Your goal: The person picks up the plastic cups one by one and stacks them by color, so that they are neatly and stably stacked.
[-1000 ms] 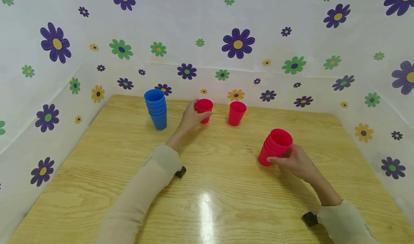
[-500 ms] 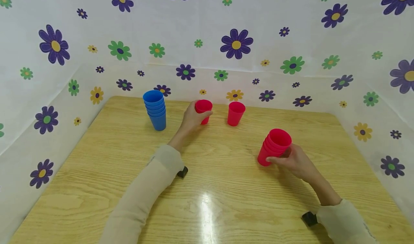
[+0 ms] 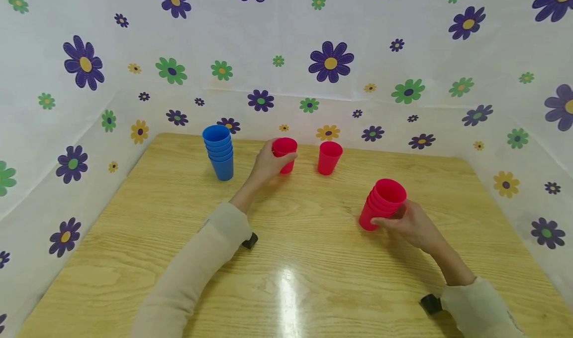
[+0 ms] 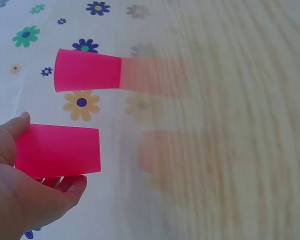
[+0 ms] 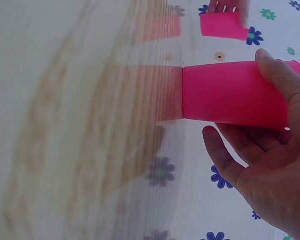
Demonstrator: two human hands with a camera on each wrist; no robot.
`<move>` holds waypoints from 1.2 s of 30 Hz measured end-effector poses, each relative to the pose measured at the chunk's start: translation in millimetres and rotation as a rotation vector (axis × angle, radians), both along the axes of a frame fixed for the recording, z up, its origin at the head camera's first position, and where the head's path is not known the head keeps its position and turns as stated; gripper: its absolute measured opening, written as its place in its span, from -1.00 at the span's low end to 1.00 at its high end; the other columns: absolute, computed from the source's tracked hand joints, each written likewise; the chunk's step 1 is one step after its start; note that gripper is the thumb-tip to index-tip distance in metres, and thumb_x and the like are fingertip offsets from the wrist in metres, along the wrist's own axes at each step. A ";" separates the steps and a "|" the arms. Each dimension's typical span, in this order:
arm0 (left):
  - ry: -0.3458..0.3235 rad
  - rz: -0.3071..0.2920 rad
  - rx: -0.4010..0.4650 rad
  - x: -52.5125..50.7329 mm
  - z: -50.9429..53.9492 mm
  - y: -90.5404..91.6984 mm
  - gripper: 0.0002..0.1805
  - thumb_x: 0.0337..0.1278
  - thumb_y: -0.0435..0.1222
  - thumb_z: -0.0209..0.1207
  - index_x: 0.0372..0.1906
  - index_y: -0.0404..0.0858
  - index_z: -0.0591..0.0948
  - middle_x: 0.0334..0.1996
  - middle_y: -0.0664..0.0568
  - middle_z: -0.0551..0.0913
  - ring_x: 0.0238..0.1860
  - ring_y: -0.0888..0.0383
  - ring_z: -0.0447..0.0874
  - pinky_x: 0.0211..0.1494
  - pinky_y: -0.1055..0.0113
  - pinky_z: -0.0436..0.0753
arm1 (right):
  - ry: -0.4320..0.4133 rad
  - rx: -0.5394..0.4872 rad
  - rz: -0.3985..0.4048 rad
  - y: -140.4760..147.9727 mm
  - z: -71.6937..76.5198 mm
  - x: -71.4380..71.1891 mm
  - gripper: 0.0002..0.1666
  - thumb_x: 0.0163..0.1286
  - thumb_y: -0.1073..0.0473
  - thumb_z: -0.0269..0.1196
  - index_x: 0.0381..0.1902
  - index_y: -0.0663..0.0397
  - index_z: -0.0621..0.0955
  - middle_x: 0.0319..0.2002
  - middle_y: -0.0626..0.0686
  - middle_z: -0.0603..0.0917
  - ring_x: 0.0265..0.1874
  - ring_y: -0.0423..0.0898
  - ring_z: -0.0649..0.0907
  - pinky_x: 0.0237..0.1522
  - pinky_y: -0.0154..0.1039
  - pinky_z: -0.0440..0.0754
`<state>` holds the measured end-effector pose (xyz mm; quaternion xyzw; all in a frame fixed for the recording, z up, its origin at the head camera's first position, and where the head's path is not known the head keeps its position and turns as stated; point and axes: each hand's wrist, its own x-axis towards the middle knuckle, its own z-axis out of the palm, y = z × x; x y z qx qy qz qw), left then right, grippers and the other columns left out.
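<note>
My left hand (image 3: 266, 163) grips a single red plastic cup (image 4: 60, 151) from its left side, thumb across the front. In the left wrist view a gap parts the cup's base from its reflection, so it hangs slightly above the table. Just to its right another red cup (image 3: 329, 160) stands upright on the table. Nearer and farther right, my right hand (image 3: 414, 226) holds a stack of nested red cups (image 5: 225, 94) between thumb and fingers. The stack's base meets its reflection at the tabletop in the right wrist view.
A tall stack of nested blue cups (image 3: 221, 161) stands left of my left hand on the wooden table (image 3: 313, 273). Flower-printed white cloth (image 3: 286, 39) rises behind the table and along both sides.
The head view shifts slightly. Both hands keep their hold on the red cups, and no cup visibly changes place on the table.
</note>
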<state>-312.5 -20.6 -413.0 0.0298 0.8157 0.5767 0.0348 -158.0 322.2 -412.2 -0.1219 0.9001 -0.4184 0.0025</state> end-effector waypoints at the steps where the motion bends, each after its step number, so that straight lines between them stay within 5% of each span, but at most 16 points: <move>1: 0.001 -0.008 0.005 0.9 1.9 1.0 -0.16 0.28 -0.09 0.39 0.54 -0.21 0.26 0.37 -0.12 0.46 0.38 -0.10 0.40 0.24 0.05 0.65 | 0.000 0.000 0.001 0.2 0.1 0.0 -0.40 0.30 0.20 0.50 0.21 0.25 0.53 -0.01 0.13 0.72 -0.11 -0.15 0.67 -0.04 -0.37 0.64; 11: 0.045 -0.103 0.059 19.3 23.8 6.7 -0.18 0.26 -0.08 0.39 0.51 -0.21 0.30 0.31 -0.08 0.51 0.31 -0.06 0.46 0.18 0.08 0.69 | 0.003 0.012 -0.002 -0.4 1.1 0.6 -0.38 0.29 0.18 0.51 0.22 0.24 0.53 0.00 0.13 0.73 -0.10 -0.15 0.67 -0.03 -0.37 0.63; 21: 0.072 -0.235 0.160 51.3 54.8 16.0 -0.24 0.26 -0.13 0.40 0.47 -0.20 0.34 0.25 -0.03 0.54 0.24 -0.02 0.51 0.12 0.17 0.72 | -0.026 -0.005 -0.020 -2.2 1.2 1.8 -0.37 0.32 0.17 0.49 0.25 0.24 0.50 0.04 0.15 0.71 -0.05 -0.04 0.66 -0.03 -0.35 0.64; 36: 0.105 -0.381 0.161 74.8 73.3 43.1 -0.29 0.26 -0.20 0.40 0.43 -0.25 0.38 0.20 -0.05 0.56 0.16 0.01 0.57 0.02 0.25 0.74 | -0.001 -0.068 -0.019 -3.9 3.0 4.8 -0.37 0.35 0.20 0.46 0.29 0.22 0.48 0.09 0.16 0.68 -0.03 -0.18 0.65 0.01 -0.39 0.62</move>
